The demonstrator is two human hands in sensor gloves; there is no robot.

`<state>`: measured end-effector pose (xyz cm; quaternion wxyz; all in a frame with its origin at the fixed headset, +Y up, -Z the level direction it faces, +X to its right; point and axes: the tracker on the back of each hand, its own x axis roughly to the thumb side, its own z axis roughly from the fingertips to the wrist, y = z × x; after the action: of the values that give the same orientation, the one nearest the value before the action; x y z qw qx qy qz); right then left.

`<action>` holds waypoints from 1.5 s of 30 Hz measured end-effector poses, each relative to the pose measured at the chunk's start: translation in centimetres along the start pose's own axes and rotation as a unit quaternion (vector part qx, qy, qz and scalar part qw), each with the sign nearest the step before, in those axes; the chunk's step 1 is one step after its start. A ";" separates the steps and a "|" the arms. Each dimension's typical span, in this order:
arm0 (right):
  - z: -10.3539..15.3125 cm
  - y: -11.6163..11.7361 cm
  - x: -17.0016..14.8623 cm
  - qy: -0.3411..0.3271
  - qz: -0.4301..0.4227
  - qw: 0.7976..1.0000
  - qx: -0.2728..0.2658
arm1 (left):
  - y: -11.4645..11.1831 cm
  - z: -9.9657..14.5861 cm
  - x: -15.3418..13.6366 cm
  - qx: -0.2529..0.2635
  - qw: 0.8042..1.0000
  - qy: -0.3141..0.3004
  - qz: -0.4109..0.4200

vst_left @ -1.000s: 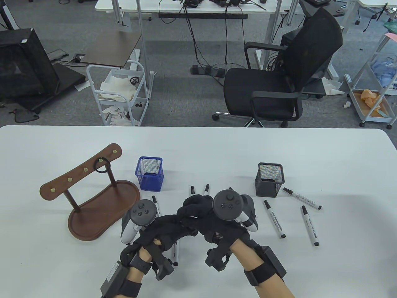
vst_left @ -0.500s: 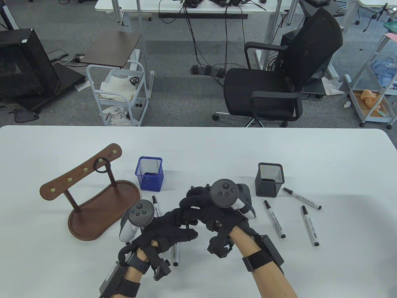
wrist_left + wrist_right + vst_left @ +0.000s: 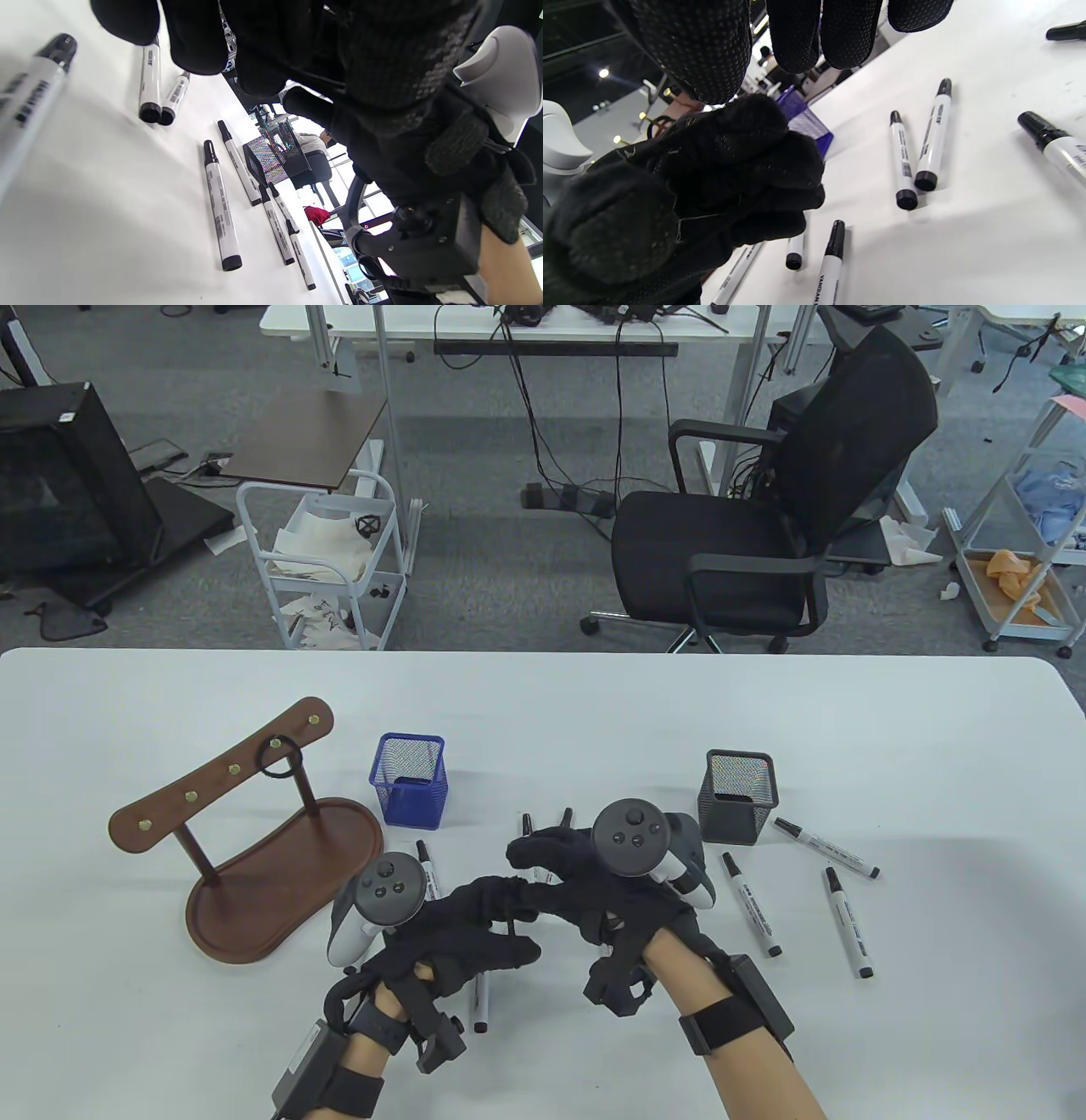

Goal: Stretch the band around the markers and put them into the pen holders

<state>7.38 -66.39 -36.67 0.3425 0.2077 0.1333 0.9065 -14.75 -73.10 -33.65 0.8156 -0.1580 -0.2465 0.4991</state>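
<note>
My left hand [image 3: 496, 920] and right hand [image 3: 543, 872] meet above the table's middle, fingertips touching. A short black strand, the band [image 3: 512, 922], shows between them; both hands seem to pinch it. My left hand [image 3: 721, 178] is curled like a fist. Two markers [image 3: 526, 824] lie side by side under the right hand, plain in the right wrist view [image 3: 918, 148]. One marker [image 3: 481, 1001] lies below the left hand. The blue pen holder [image 3: 409, 780] and the black pen holder [image 3: 736, 797] stand behind.
A wooden rack on a tray [image 3: 280, 869] stands at the left with another band [image 3: 280, 757] hung on a peg. Three loose markers [image 3: 751, 903] lie right of the hands, near the black holder. One marker [image 3: 427, 869] lies beside the left tracker.
My right hand has moved a little away from me and then to the right, its fingers stretching out from the left hand. The left hand has barely moved.
</note>
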 end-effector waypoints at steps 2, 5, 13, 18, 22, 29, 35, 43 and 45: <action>0.4 -0.4 -0.4 0.008 0.007 1.000 -0.001 | 0.0 0.1 0.0 0.001 1.000 0.002 -0.004; 1.1 -1.2 -1.0 0.019 0.029 0.999 -0.010 | 0.1 0.1 -0.1 0.000 1.000 0.002 -0.004; 3.9 -3.7 -3.5 0.054 0.106 0.993 -0.028 | 0.2 0.1 0.0 -0.008 1.000 0.003 -0.003; 5.8 -5.8 -6.0 0.090 0.121 0.988 -0.033 | 0.2 0.2 -0.1 -0.008 1.000 0.002 -0.003; 7.5 -8.1 -8.3 0.122 0.125 0.983 -0.053 | 0.3 0.2 -0.1 -0.009 1.000 0.000 -0.005; 9.2 -12.0 -11.6 0.189 0.154 0.966 -0.081 | 0.2 0.2 -0.1 -0.013 1.000 0.004 -0.005; 9.7 -15.2 -13.8 0.243 0.170 0.949 -0.107 | 0.3 0.2 -0.1 -0.013 1.000 0.004 -0.004; 7.5 -16.1 -18.0 0.315 0.182 0.925 -0.105 | 0.3 0.3 -0.2 -0.011 1.000 0.006 -0.007; 6.8 -16.1 -19.1 0.334 0.186 0.918 -0.102 | 0.3 0.3 -0.3 -0.013 1.000 0.008 -0.008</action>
<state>32.60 -66.87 -42.28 0.1221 -0.1220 0.1060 0.9793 -15.22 -73.19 -33.64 0.8193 -0.1709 -0.2479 0.4880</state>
